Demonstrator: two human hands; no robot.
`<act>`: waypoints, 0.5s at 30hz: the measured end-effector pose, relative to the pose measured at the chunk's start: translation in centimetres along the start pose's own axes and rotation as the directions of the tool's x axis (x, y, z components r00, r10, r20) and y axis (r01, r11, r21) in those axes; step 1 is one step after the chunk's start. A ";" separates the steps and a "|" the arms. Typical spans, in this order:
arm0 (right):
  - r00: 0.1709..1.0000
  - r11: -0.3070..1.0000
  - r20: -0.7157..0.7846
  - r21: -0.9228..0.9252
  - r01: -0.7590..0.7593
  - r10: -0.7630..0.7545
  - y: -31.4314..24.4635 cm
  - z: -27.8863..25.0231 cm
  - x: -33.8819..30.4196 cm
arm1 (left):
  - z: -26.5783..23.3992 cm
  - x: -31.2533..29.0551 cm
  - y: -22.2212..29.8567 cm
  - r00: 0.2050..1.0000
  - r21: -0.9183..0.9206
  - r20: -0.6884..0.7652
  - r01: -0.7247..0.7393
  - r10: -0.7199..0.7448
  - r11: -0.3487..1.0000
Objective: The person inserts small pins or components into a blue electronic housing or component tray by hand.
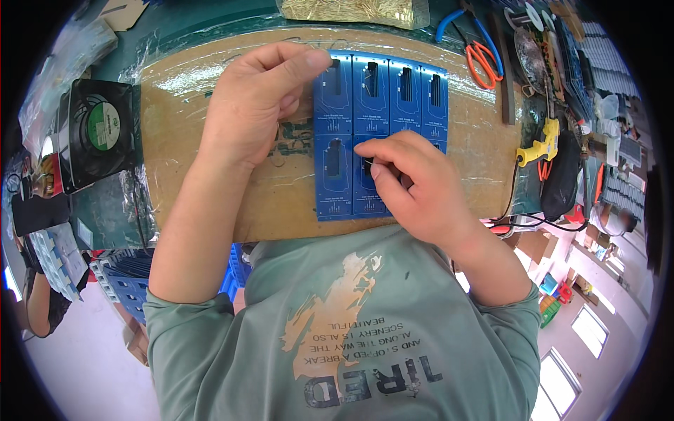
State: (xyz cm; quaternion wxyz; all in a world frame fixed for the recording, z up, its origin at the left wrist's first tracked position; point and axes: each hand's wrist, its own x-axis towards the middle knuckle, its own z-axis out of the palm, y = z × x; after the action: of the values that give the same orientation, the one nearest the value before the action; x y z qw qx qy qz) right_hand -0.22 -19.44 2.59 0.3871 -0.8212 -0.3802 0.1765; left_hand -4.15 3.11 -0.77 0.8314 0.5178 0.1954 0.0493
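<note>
A blue circuit board panel (333, 126), split into several rectangular sections with dark slots, lies flat on a brown board. Over its lower row is my right hand (418, 182), thumb and forefinger pinched on what looks like a thin metal pin (371, 164) above a slot. My left hand (256, 98) hovers at the panel's upper left corner with thumb and forefinger pressed together; whatever is between them is too small to make out. A small thin piece (368, 83) shows in an upper slot. My right fingers hide part of the lower row.
A clear tray of thin gold-coloured pins (354, 10) sits at the far edge. Blue-handled pliers (449, 24) and orange-handled scissors (481, 67) lie far right, near a yellow glue-gun-like tool (539, 144). A black fan (98, 133) stands left of the brown work board (182, 126).
</note>
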 end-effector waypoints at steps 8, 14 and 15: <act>0.994 0.999 0.111 -0.029 0.022 -0.019 0.1 -1.3 0.2 | 0.2 0.0 0.1 1.000 -0.020 -0.018 0.009 -0.010 1.000; 0.987 0.999 0.155 0.013 -0.043 0.041 0.2 -1.3 0.6 | 0.2 0.1 0.2 0.999 -0.039 -0.034 0.010 -0.012 0.999; 0.987 0.999 0.156 0.014 -0.043 0.040 0.2 -1.2 0.7 | 0.2 0.0 0.2 0.999 -0.042 -0.037 0.010 -0.012 0.999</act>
State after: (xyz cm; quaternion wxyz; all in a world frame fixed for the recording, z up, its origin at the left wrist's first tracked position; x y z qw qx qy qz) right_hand 1.04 -19.63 3.23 0.3594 -0.8094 -0.3906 0.2514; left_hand -4.00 3.03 -0.50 0.8385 0.4981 0.2128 0.0586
